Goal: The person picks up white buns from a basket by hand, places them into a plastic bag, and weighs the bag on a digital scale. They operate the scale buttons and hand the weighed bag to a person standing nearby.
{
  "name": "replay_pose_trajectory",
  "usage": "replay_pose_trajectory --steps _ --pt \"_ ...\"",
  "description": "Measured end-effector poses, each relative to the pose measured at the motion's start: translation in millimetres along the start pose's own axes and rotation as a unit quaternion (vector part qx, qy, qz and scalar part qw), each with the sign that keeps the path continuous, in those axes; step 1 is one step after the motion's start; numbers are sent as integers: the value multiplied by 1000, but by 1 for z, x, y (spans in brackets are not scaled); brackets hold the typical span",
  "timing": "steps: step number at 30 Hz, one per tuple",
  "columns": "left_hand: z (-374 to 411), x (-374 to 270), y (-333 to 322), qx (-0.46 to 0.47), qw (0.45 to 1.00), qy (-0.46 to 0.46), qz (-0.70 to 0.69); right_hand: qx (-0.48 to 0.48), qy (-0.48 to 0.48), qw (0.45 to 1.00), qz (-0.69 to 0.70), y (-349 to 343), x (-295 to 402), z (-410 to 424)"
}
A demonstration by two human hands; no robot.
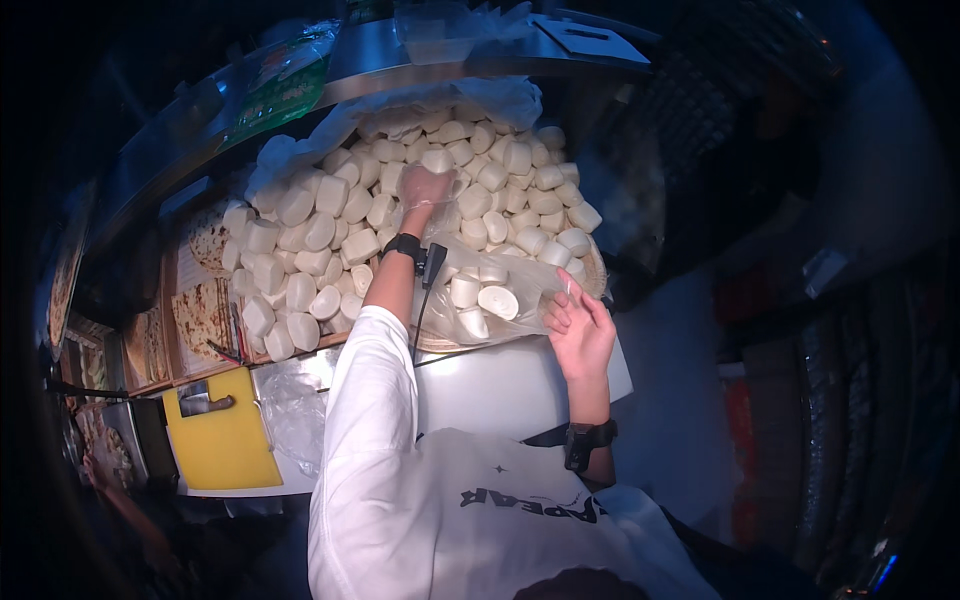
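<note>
White steamed buns [330, 195] lie in a large heap before me. My left hand [426, 187], in a thin clear plastic glove, reaches into the middle of the heap with its fingers around a bun [437, 160]. A clear plastic bag [525, 300] with several buns [497, 301] inside rests at the near edge of the heap. My right hand [581, 326] pinches the rim of this bag at its right side, thumb and fingertips on the film.
Left of the heap are flatbreads [201, 319] in wooden trays. Nearer stand a yellow cutting board [225, 442] with a cleaver [206, 403] and a crumpled clear bag [294, 420]. A metal shelf [367, 56] runs behind. Another person's arm [131, 510] shows at the lower left.
</note>
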State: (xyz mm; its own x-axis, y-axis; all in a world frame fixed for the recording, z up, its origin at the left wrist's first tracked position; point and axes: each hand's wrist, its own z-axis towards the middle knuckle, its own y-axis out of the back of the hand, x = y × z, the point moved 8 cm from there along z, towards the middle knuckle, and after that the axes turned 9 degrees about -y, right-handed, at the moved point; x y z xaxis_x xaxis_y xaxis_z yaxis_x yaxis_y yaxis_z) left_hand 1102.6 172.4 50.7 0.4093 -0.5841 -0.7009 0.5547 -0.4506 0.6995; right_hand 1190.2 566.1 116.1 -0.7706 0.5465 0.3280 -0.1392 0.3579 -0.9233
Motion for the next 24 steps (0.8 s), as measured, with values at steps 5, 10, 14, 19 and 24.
replay_pose_trajectory --steps 5,10,14,19,24 --pt "21 9 -21 59 954 -72 283 -8 10 1000 27 0 1 6" --pt "-35 -11 46 -19 947 -173 269 -60 23 995 -71 0 9 1" --pt "-115 41 62 304 934 -102 158 -87 -4 979 -187 9 10 -11" --pt "-190 72 103 123 988 -22 -89 -80 -34 984 -153 26 6 -19" --pt "-214 57 147 110 770 163 -607 -72 -34 997 -13 22 15 -6"
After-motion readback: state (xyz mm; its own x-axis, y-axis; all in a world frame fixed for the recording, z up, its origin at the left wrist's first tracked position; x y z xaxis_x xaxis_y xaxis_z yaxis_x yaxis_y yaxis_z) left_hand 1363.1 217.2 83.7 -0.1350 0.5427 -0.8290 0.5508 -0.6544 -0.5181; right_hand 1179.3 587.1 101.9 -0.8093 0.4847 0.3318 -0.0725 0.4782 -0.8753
